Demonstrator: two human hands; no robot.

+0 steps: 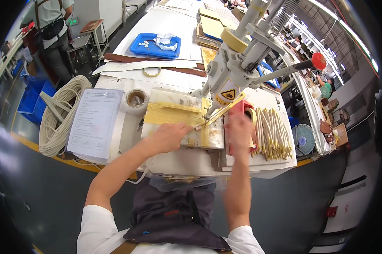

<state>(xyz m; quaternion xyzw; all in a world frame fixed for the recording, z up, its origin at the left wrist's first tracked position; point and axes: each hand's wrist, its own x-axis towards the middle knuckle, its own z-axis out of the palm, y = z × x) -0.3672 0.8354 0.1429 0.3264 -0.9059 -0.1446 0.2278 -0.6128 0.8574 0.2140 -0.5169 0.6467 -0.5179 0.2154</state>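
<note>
My left hand is closed, its fingertips pinching the near end of a thin cream cord piece. The piece slants up to the right under the tip of a grey hand press. Beneath lies a pale block covered partly with yellow tape. My right hand, smeared by motion, is over a red tape holder with a tape roll in it; its fingers cannot be made out. Right of it lies a bundle of cream cord pieces with yellowish ends.
A coil of cream cord hangs at the table's left, beside a printed sheet and a clear tape roll. Farther back are brown strips and a blue tray. The press lever's red knob sticks out right.
</note>
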